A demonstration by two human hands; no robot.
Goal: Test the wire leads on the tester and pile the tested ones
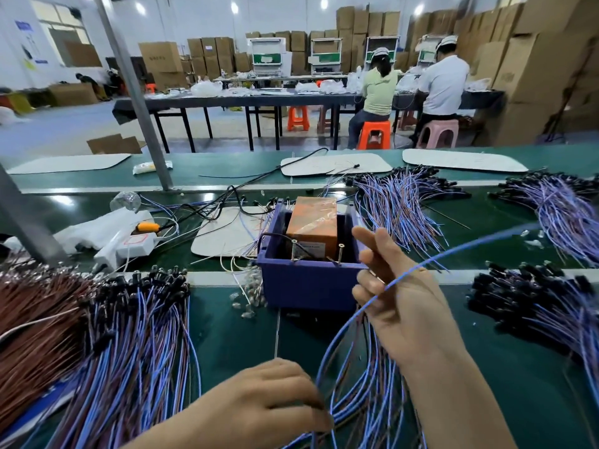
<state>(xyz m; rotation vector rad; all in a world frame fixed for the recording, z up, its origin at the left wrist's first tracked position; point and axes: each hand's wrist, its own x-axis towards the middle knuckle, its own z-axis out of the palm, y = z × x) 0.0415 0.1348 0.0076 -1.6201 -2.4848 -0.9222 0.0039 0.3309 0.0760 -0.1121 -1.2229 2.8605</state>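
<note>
Wire lead (447, 254), pinched in my right hand (398, 296) beside the tester (308, 286), should meet both its screws (294, 243) squarely while my left hand (269, 403) grips the bundle (356, 400).

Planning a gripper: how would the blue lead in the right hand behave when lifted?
Probably springy, not limp: the blue lead holds a smooth arc past the right hand. Likely light: a mere pinch holds it. May snag in the bundle by the left hand.
</note>
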